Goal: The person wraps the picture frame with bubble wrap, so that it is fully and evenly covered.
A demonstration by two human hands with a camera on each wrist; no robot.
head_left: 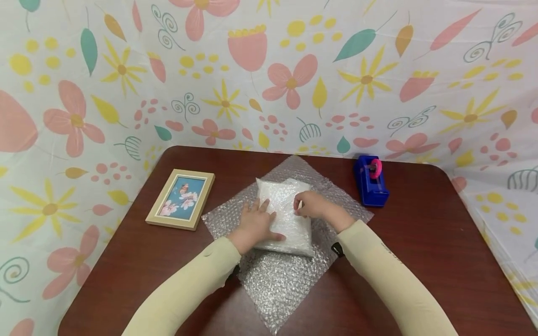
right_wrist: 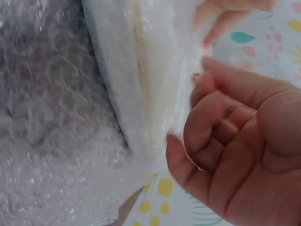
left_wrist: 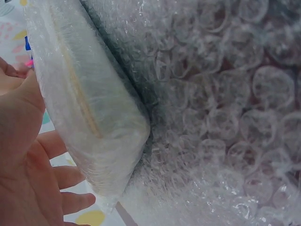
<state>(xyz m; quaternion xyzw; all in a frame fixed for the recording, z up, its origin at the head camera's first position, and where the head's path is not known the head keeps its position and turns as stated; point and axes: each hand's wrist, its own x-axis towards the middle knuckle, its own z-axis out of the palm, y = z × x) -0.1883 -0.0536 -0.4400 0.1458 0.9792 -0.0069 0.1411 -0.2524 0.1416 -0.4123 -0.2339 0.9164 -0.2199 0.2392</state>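
A flat package (head_left: pixel 281 214) wrapped in bubble wrap lies on a spread sheet of bubble wrap (head_left: pixel 277 289). Through its side, in the left wrist view, a tan edge (left_wrist: pixel 84 103) shows. My left hand (head_left: pixel 254 224) rests on the package's left part, fingers spread and thumb out across it. Above the right part of the package is my right hand (head_left: pixel 313 204), its fingers curled and the thumb near the index finger. In the right wrist view the right fingers (right_wrist: pixel 207 122) are bent beside the wrapped side; whether anything thin is pinched between them cannot be made out.
A picture frame (head_left: pixel 180 199) with a flower picture lies left of the sheet. At the right back stands a blue tape dispenser (head_left: pixel 371 182) with a pink roll (head_left: pixel 375 169). Everything is on a dark wooden table (head_left: pixel 424 261), backed by a flowered cloth (head_left: pixel 290 84).
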